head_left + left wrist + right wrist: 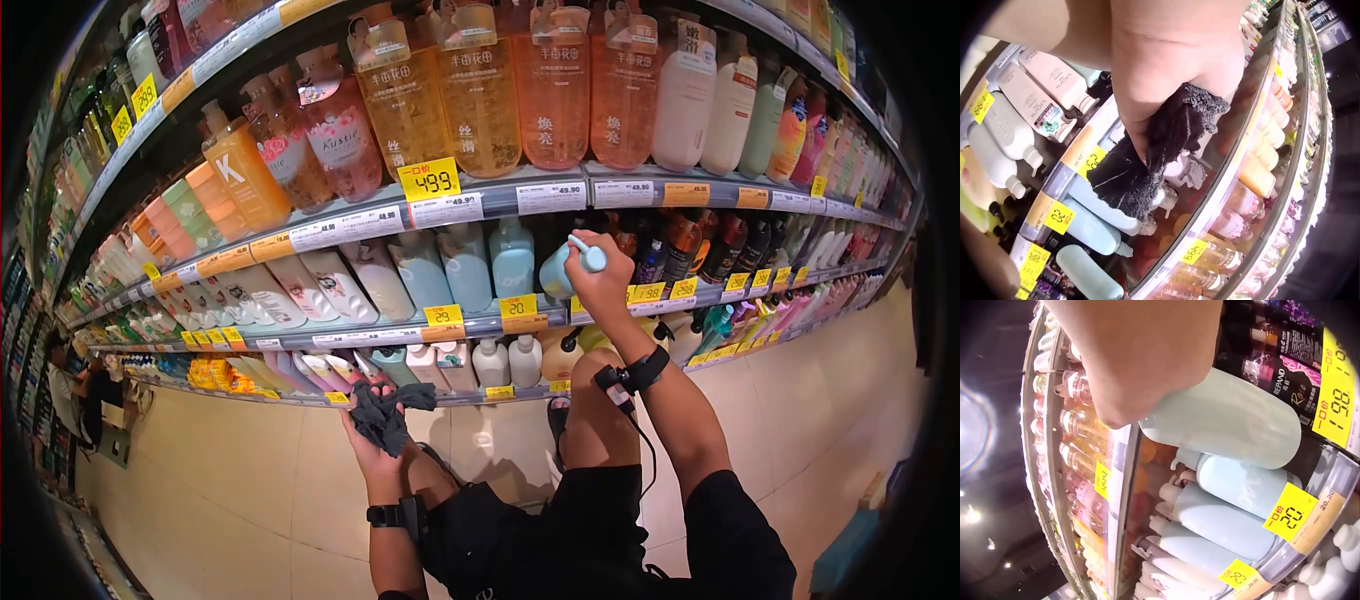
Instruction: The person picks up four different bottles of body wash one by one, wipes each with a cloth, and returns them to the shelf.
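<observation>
My right hand (pixel 603 278) grips a light blue pump bottle (pixel 557 273) near its top, at the front of the middle shelf. In the right wrist view the bottle (pixel 1229 422) tilts out from under the hand, its base close to the similar blue bottle (pixel 1241 481) beside it. Lower down, my left hand (pixel 368 450) holds a crumpled dark grey cloth (pixel 382 418) before the bottom shelf. The left wrist view shows the cloth (pixel 1141 162) hanging from the fingers, which hide part of it.
Large amber and pink pump bottles (pixel 555 95) line the shelf above. Dark bottles (pixel 722 250) stand right of the held one. Yellow price tags (pixel 519 306) run along the shelf edges. White bottles (pixel 525 360) fill the bottom shelf, over a tiled floor (pixel 330 490).
</observation>
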Available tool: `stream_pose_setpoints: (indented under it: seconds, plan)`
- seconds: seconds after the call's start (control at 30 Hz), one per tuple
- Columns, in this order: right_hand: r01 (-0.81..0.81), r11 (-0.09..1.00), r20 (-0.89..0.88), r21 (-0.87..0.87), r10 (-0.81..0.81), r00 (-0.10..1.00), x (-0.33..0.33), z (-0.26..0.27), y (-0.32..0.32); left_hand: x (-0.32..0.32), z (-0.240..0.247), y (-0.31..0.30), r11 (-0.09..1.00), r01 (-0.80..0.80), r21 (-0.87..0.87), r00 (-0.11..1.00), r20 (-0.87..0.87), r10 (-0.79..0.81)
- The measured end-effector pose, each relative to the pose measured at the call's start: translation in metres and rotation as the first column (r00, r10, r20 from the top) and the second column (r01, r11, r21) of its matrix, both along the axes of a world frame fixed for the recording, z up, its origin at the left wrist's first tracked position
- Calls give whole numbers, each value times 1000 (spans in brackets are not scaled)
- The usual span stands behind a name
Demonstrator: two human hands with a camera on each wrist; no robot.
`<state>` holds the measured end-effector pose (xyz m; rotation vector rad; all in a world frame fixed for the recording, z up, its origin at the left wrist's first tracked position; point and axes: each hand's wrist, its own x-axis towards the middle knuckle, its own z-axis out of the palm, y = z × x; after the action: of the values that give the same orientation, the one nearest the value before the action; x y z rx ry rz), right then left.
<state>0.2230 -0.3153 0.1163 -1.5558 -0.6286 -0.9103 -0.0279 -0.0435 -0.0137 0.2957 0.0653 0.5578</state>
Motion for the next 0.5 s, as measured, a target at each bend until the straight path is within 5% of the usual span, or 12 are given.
stream_pose_setpoints:
  seconds: [0.5]
  plan:
    - [204,960,-124,-193,-230,965,76,-35,41,20,14,-9,999,29,-31,981,-191,-34]
